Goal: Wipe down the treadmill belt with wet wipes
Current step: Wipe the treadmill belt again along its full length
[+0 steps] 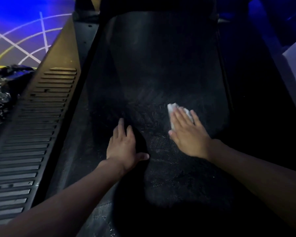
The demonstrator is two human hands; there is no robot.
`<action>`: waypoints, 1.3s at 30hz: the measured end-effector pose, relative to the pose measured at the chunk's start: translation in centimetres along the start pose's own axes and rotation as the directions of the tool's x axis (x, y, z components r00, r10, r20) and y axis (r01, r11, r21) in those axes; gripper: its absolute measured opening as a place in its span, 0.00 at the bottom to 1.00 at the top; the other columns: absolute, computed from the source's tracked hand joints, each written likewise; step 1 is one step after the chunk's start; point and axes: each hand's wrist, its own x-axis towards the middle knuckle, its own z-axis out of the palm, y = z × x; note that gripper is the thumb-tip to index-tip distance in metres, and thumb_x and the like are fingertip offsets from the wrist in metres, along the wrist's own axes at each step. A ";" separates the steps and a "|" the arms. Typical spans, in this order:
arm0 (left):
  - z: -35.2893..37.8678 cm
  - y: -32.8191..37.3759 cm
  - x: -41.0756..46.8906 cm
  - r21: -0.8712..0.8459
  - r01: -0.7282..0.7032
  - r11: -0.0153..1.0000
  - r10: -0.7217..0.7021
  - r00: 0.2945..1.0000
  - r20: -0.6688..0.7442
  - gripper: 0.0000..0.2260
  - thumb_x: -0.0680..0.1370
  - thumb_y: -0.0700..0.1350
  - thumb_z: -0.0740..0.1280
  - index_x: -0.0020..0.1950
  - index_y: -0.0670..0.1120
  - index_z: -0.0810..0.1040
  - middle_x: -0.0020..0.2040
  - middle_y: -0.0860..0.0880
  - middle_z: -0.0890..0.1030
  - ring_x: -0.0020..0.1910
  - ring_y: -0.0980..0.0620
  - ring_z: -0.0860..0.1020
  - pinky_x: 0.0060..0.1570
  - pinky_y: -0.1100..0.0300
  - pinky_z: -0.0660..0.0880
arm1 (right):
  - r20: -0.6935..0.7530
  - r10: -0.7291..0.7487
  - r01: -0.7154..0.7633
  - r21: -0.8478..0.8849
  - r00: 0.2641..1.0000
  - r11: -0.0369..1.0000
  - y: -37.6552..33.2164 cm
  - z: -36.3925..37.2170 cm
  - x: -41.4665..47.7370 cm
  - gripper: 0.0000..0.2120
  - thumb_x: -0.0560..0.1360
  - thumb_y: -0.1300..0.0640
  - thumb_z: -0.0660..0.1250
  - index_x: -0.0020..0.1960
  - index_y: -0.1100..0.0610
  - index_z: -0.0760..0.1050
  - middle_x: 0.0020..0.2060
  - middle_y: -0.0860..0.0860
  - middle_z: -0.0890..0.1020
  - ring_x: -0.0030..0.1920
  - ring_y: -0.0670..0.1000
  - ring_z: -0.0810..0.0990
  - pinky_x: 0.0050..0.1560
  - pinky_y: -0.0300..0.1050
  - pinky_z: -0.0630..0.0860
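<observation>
The right hand (189,134) pressed a white wipe (172,109) flat-fingered onto the treadmill belt (161,65), the empty left hand (122,147) resting open beside it.

The black, finely textured treadmill belt (152,65) runs up the middle of the frame, faintly streaked at centre. A white crumpled wet wipe (171,106) lies on it right of centre.

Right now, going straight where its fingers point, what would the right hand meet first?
Looks free: the right hand, pressing the wet wipe, points forward-left over bare treadmill belt; far end too dark to judge.
</observation>
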 end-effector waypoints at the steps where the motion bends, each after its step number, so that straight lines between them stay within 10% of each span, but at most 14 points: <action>1: 0.0 -0.2 -0.1 0.008 0.029 1.000 -0.029 0.999 0.015 0.52 0.66 0.67 0.72 0.78 0.47 0.48 0.78 0.39 0.38 0.78 0.37 0.42 0.75 0.45 0.50 | 0.007 -0.095 0.095 -0.022 0.995 0.995 -0.9 0.3 -0.4 0.34 0.80 0.41 0.34 0.79 0.59 0.33 0.78 0.54 0.33 0.78 0.52 0.33 0.78 0.59 0.40; 4: -0.2 -0.4 -0.1 0.026 0.065 0.998 -0.066 0.997 0.048 0.51 0.65 0.70 0.71 0.78 0.51 0.47 0.78 0.37 0.39 0.77 0.35 0.40 0.75 0.40 0.48 | 0.033 -0.293 0.295 -0.057 0.955 0.954 -1.1 -0.1 -0.8 0.32 0.83 0.41 0.39 0.79 0.56 0.32 0.78 0.50 0.33 0.78 0.49 0.33 0.77 0.56 0.36; 9: -1.2 -1.5 0.4 -0.006 0.032 0.999 -0.032 0.999 0.023 0.47 0.67 0.58 0.77 0.77 0.52 0.52 0.78 0.40 0.48 0.77 0.37 0.48 0.73 0.42 0.56 | 0.025 -0.021 0.021 -0.015 0.999 1.000 -0.7 -0.5 1.1 0.33 0.80 0.40 0.32 0.78 0.57 0.30 0.78 0.52 0.32 0.78 0.50 0.32 0.77 0.58 0.35; 13: -1.4 -3.1 0.3 -0.069 0.058 0.996 -0.059 0.998 -0.009 0.50 0.67 0.56 0.78 0.77 0.40 0.51 0.79 0.42 0.47 0.77 0.41 0.51 0.74 0.51 0.55 | 0.026 -0.382 0.383 -0.087 0.924 0.920 -2.7 -0.2 0.0 0.32 0.83 0.42 0.39 0.79 0.56 0.32 0.79 0.51 0.35 0.78 0.50 0.34 0.77 0.56 0.35; 18: -1.4 -3.4 0.5 -0.047 0.077 0.996 -0.077 0.997 0.017 0.49 0.67 0.59 0.77 0.77 0.40 0.53 0.79 0.40 0.41 0.78 0.40 0.46 0.74 0.50 0.54 | 0.043 -0.058 0.058 0.004 0.997 0.998 -2.1 -1.3 2.6 0.31 0.81 0.41 0.33 0.76 0.55 0.26 0.77 0.51 0.29 0.78 0.51 0.31 0.77 0.58 0.34; 23: -1.7 -3.6 0.8 -0.019 0.157 0.987 -0.155 0.985 0.075 0.48 0.67 0.59 0.77 0.76 0.47 0.53 0.78 0.35 0.42 0.77 0.34 0.43 0.74 0.42 0.52 | 0.055 -0.397 0.398 -0.008 0.916 0.917 -3.8 -1.2 1.3 0.31 0.84 0.43 0.40 0.78 0.54 0.27 0.77 0.48 0.30 0.76 0.47 0.29 0.76 0.55 0.30; 27: -2.4 -4.7 1.1 -0.028 0.130 0.991 -0.129 0.991 0.019 0.43 0.65 0.55 0.79 0.72 0.48 0.59 0.73 0.41 0.57 0.72 0.38 0.57 0.69 0.45 0.63 | 0.078 -0.097 0.094 0.035 0.992 0.995 -3.4 -1.9 3.5 0.31 0.83 0.42 0.38 0.76 0.54 0.26 0.77 0.50 0.29 0.77 0.49 0.31 0.76 0.58 0.33; 32: -2.1 -5.9 1.0 -0.025 0.158 0.987 -0.159 0.986 -0.042 0.48 0.64 0.59 0.78 0.74 0.43 0.58 0.75 0.42 0.55 0.73 0.40 0.56 0.72 0.49 0.61 | 0.060 -0.455 0.457 -0.032 0.889 0.889 -6.6 -0.9 1.9 0.32 0.84 0.43 0.41 0.78 0.55 0.28 0.77 0.48 0.30 0.76 0.47 0.29 0.75 0.55 0.29; 37: -1.8 -6.1 0.8 0.008 0.262 0.965 -0.262 0.965 0.027 0.49 0.66 0.64 0.75 0.76 0.48 0.51 0.79 0.38 0.43 0.77 0.36 0.42 0.73 0.37 0.50 | 0.041 -0.149 0.148 0.027 0.988 0.989 -5.5 -1.6 4.4 0.31 0.84 0.43 0.39 0.77 0.55 0.27 0.77 0.50 0.29 0.78 0.49 0.32 0.77 0.59 0.35; 39: -1.9 -6.5 0.9 -0.005 0.249 0.968 -0.249 0.968 0.012 0.50 0.64 0.65 0.76 0.76 0.49 0.54 0.79 0.39 0.49 0.77 0.37 0.47 0.72 0.39 0.57 | 0.026 -0.258 0.258 0.030 0.966 0.966 -7.0 -1.2 3.6 0.32 0.84 0.44 0.41 0.77 0.57 0.28 0.77 0.51 0.30 0.78 0.52 0.32 0.77 0.59 0.35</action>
